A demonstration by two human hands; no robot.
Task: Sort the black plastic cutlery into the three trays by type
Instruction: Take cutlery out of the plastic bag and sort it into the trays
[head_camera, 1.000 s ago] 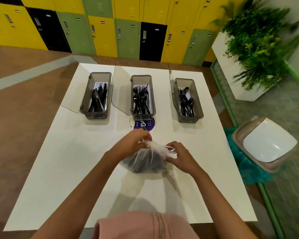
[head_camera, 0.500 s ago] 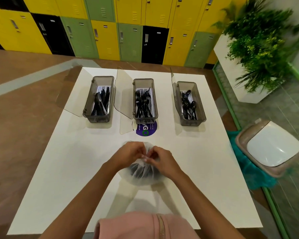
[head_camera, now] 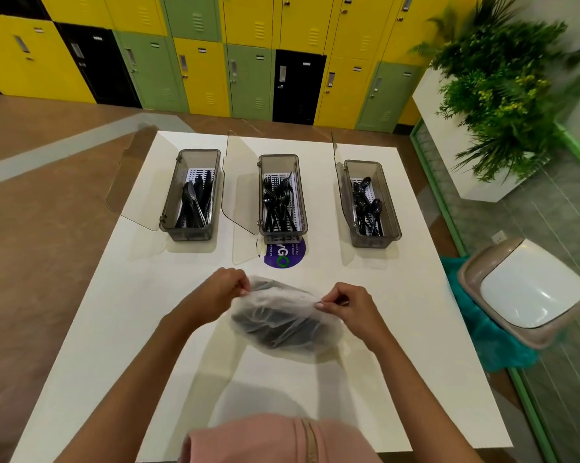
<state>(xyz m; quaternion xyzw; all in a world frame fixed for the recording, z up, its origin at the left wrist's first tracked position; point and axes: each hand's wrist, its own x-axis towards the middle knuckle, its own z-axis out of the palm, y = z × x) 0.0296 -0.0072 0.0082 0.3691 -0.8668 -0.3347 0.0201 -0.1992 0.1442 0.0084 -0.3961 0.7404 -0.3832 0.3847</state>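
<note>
The unsorted black cutlery (head_camera: 275, 329) is seen as a dark heap inside a thin translucent bag (head_camera: 292, 345), which is set on the white bench (head_camera: 114, 329) directly between the hands, its long axis lying side to side and neither hand clearly nearer. The bag's upper edge is pinched at one end by the left hand (head_camera: 215, 292) and at the other by the right hand (head_camera: 348, 307), a hold judged fit for drawing the mouth open. Beyond it, well apart, knives are held in the left tray (head_camera: 188, 233), forks in the middle tray (head_camera: 283, 238) and spoons in the right tray (head_camera: 372, 241).

Thin translucent plastic bag (head_camera: 283, 324), matt white table (head_camera: 121, 329), smoky plastic trays (head_camera: 191, 228)
</note>
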